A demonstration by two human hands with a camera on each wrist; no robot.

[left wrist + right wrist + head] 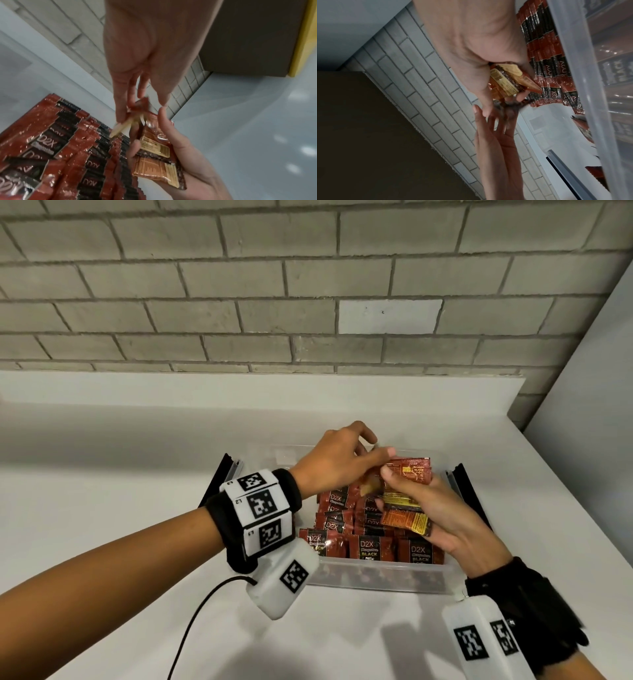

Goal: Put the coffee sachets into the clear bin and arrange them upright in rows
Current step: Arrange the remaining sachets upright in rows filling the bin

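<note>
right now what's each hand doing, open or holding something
Left hand: pinching one sachet from the stack.
Right hand: holding a stack of sachets over the clear bin.

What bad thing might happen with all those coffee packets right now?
The right hand holds a loose fan of sachets while the left hand pinches one out; the others might slip and fall. Falling packets could knock over the upright rows in the clear bin.
</note>
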